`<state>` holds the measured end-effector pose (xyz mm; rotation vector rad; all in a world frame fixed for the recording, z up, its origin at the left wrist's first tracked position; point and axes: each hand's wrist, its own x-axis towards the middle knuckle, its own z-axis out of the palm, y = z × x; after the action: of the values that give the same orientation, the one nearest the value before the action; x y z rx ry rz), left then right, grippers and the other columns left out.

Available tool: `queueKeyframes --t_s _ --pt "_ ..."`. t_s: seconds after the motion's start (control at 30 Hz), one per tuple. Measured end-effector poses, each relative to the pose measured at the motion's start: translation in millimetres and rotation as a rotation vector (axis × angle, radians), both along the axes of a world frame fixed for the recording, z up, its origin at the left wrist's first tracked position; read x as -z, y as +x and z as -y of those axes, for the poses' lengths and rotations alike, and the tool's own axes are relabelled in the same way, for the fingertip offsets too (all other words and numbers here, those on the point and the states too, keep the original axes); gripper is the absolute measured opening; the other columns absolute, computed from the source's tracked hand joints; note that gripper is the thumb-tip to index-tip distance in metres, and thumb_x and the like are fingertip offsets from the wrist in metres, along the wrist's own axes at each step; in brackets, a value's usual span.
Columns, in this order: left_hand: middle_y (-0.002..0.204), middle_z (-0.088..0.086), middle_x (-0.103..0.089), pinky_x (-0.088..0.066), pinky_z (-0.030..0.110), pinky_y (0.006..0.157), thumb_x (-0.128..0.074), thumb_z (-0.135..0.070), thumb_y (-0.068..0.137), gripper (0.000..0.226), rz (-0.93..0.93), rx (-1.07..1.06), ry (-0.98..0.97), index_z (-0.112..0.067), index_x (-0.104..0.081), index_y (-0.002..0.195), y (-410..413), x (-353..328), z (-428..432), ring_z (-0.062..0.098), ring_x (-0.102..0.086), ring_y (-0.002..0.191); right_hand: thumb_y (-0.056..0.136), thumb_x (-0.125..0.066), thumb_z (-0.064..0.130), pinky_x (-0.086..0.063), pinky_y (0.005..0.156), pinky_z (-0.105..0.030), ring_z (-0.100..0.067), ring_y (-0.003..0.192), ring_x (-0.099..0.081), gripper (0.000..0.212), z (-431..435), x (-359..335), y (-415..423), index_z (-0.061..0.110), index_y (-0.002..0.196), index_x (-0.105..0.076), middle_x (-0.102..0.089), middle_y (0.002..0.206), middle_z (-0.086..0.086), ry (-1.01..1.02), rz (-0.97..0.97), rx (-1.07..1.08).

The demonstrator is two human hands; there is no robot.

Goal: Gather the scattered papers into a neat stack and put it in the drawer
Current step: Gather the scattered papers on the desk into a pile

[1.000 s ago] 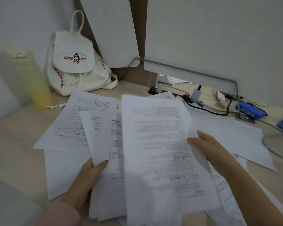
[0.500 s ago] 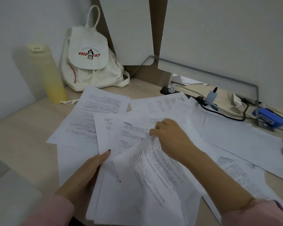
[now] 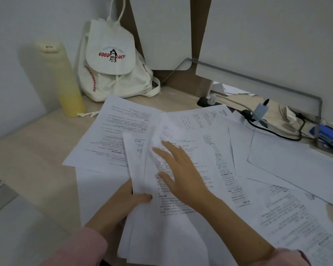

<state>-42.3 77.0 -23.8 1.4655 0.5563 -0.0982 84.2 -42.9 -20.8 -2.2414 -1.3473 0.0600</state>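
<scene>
Papers: printed sheets, overlapping loosely across desk; 1 part-gathered sheaf at near edge; left hand grasps sheaf's left side, thumb on top; right hand flat, fingers spread, pressing top sheet; backpack and yellow bottle behind.

Dim, cool, even light from right; no glare. Bottle beyond left hand throws soft shadow leftward on wall. Print on papers blurred at right hand fingertips. Edges bowed by wide lens.
</scene>
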Motion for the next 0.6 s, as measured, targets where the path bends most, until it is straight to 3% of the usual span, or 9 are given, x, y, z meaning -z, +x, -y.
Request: queueKeyframes --t_s 0.07,0.17,0.3,0.37,0.47,0.6 --pt "0.108 -0.004 -0.068 -0.052 0.03 0.088 -0.065 -0.011 0.071 0.051 -0.004 -0.018 0.053 -0.021 -0.056 0.12 7 2 -3 0.016 -0.063 0.102 0.093 -0.053 0.024 -0.009 0.117 -0.028 -0.014 0.143 -0.016 0.058 12 -2 5 0.026 0.144 -0.027 -0.018 0.156 0.002 0.031 -0.1 0.129" --pt "0.096 -0.016 -0.06 -0.048 0.006 0.067 -0.063 -0.001 0.081 0.041 0.057 -0.066 0.096 -0.029 -0.051 0.109 13 2 -5 0.0 -0.058 0.09 0.092 -0.054 0.026 -0.014 0.112 -0.025 -0.016 0.142 -0.018 0.062 36 -1 20 0.022 0.146 -0.023 -0.017 0.156 -0.001 0.063 -0.271 0.434" --pt "0.098 -0.016 -0.061 -0.046 0.001 0.059 -0.053 0.007 0.086 0.044 0.125 -0.093 0.159 -0.032 -0.051 0.104 23 -7 -10 -0.017 -0.06 0.069 0.087 -0.062 0.026 -0.03 0.109 -0.037 -0.024 0.137 -0.032 0.072 70 -7 39 0.016 0.146 -0.023 -0.027 0.152 -0.007 0.243 -0.683 0.806" --pt "0.087 -0.024 -0.067 -0.046 0.0 0.06 -0.052 0.006 0.086 0.044 0.184 -0.079 0.179 -0.035 -0.052 0.1 29 -12 -8 -0.021 -0.059 0.069 0.087 -0.061 0.029 -0.041 0.105 -0.041 -0.027 0.123 -0.05 0.065 86 -15 40 0.019 0.143 -0.03 -0.044 0.142 -0.007 0.348 -0.928 0.833" --pt "0.074 -0.037 -0.067 -0.046 0.001 0.059 -0.049 0.006 0.087 0.047 0.248 -0.049 0.195 -0.04 -0.053 0.094 38 -21 -2 -0.018 -0.062 0.073 0.09 -0.055 0.02 -0.055 0.088 -0.038 -0.026 0.102 -0.068 0.035 102 -32 32 0.013 0.124 -0.056 -0.068 0.118 -0.009 0.535 -1.211 0.633" --pt "0.077 -0.027 -0.071 -0.049 0.007 0.059 -0.054 0.004 0.084 0.038 0.321 -0.043 0.219 -0.031 -0.06 0.098 46 -38 8 -0.004 -0.067 0.074 0.088 -0.055 0.009 -0.058 0.072 -0.029 -0.022 0.095 -0.07 0.03 115 -56 25 0.018 0.115 -0.063 -0.073 0.109 -0.003 0.697 -1.095 0.594"
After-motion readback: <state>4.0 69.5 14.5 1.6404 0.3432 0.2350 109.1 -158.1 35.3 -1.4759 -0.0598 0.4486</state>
